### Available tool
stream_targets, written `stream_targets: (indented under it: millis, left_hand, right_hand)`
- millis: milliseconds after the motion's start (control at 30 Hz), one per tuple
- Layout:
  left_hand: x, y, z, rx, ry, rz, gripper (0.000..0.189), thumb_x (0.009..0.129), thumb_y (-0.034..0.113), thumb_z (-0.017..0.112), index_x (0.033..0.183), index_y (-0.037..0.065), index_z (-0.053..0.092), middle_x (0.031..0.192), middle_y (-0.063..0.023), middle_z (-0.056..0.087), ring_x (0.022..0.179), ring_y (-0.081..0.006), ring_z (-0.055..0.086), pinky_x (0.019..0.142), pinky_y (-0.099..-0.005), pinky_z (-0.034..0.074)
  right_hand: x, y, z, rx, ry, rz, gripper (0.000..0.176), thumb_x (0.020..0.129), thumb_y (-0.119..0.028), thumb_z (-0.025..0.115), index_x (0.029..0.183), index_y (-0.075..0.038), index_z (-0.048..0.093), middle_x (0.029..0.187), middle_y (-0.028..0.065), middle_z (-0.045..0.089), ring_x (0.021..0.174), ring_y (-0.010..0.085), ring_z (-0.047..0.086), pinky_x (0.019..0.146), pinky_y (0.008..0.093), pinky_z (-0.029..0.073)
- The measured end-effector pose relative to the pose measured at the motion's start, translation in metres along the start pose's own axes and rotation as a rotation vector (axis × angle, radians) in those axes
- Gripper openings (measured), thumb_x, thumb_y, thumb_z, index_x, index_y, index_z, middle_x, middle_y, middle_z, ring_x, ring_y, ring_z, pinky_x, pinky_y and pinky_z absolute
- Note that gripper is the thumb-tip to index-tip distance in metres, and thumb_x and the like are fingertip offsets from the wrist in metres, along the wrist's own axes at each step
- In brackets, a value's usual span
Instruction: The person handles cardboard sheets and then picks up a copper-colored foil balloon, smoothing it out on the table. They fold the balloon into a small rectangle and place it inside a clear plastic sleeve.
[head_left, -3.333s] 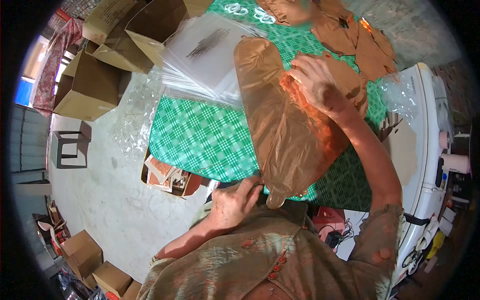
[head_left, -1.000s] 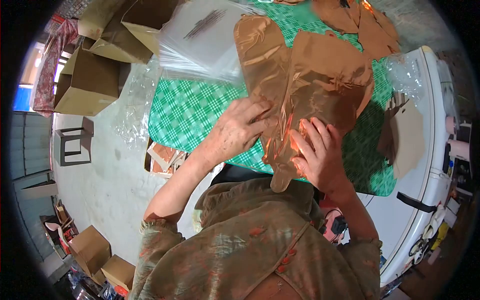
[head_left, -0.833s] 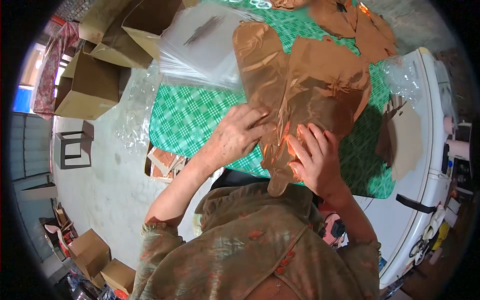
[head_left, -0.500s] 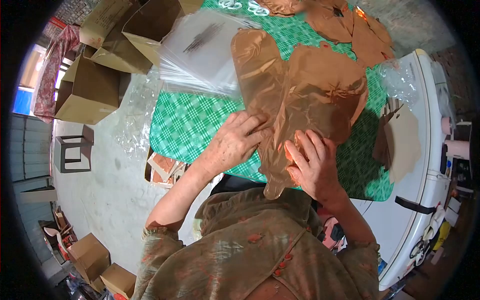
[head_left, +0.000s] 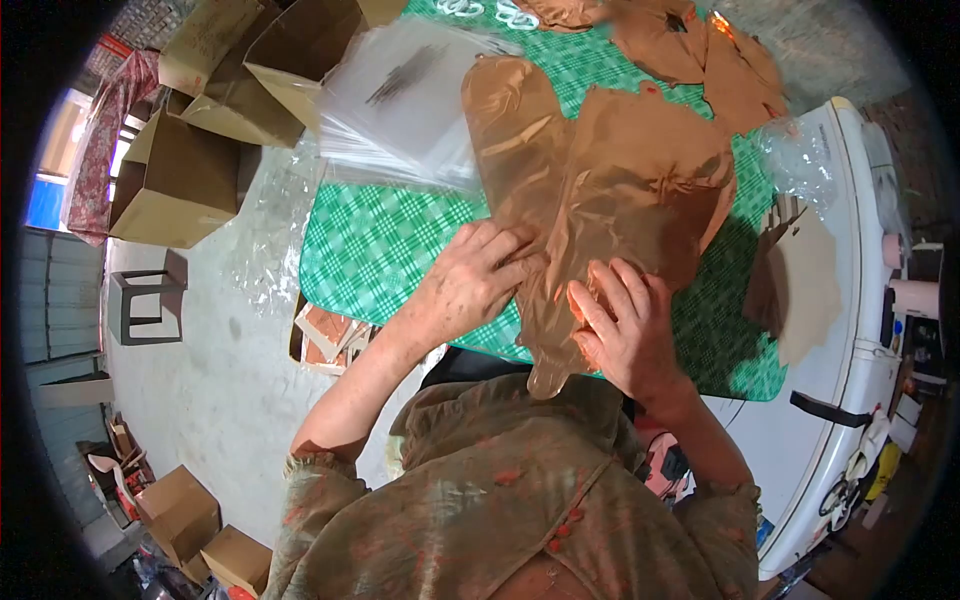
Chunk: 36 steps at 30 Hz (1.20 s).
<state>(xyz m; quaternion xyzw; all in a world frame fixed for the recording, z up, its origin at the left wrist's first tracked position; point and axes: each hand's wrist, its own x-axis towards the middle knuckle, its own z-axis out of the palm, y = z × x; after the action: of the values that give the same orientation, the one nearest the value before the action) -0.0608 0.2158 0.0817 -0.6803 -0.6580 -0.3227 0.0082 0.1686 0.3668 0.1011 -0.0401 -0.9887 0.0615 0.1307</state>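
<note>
A shiny, translucent brown sheet-like item [head_left: 640, 160] lies on the green checked tabletop [head_left: 370, 235], with a rounded lobe at its upper left and a narrow end at the near table edge. My left hand [head_left: 480, 275] rests at its left side, fingers bent and pressed on the thin material. On the lower right part lies my right hand [head_left: 625, 320], its fingers curled together over the material near an orange-lit patch; the fingertips are partly hidden.
A stack of clear plastic sleeves [head_left: 400, 100] lies at the upper left of the table. More brown pieces [head_left: 740, 75] are at the far right. Beige cut sheets [head_left: 805, 280] rest on a white surface. Open cardboard boxes [head_left: 185, 185] and a grey stool [head_left: 150, 300] stand left.
The brown material has shifted very slightly under my hands, and its folds catch the light differently. Both hands stay in nearly the same place.
</note>
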Motion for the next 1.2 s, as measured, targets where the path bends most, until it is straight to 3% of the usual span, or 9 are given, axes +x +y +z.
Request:
stream_targets:
  millis: [300,733,1033,1200]
  left_hand:
    - [-0.004,-0.003,0.005,0.016,0.002,0.013,0.041,0.083,0.008,0.075,0.123,0.013,0.074,0.129,-0.0089,0.066,0.122,-0.0292,0.061,0.096,-0.0428,0.050]
    - [-0.007,-0.004,0.006,0.016,-0.020,0.008,0.044,0.081,0.007,0.076,0.124,0.014,0.074,0.131,-0.0091,0.065,0.124,-0.0304,0.060,0.099,-0.0420,0.049]
    - [-0.007,-0.006,0.005,0.012,-0.008,0.031,0.034,0.088,0.015,0.074,0.121,0.006,0.069,0.130,-0.0106,0.064,0.121,-0.0304,0.060,0.099,-0.0425,0.048]
    - [-0.005,-0.005,0.004,0.007,0.000,0.035,0.034,0.087,0.017,0.075,0.119,0.006,0.070,0.130,-0.0109,0.064,0.120,-0.0307,0.060,0.098,-0.0425,0.048]
  right_hand:
    - [-0.001,0.002,0.005,-0.038,-0.004,0.024,0.063,0.075,-0.029,0.084,0.133,-0.014,0.065,0.144,0.0114,0.057,0.135,0.0314,0.049,0.106,0.0523,0.039]
    - [-0.002,0.007,0.001,-0.036,-0.086,0.032,0.065,0.081,-0.029,0.082,0.141,-0.014,0.063,0.152,0.0117,0.049,0.141,0.0313,0.043,0.111,0.0533,0.037]
    - [-0.001,0.006,0.000,-0.053,-0.105,0.038,0.067,0.081,-0.031,0.082,0.142,-0.014,0.062,0.153,0.0108,0.048,0.143,0.0304,0.042,0.111,0.0530,0.036]
    - [0.001,0.004,-0.003,-0.046,-0.104,0.042,0.067,0.081,-0.032,0.082,0.142,-0.016,0.062,0.153,0.0101,0.047,0.144,0.0299,0.041,0.111,0.0530,0.035]
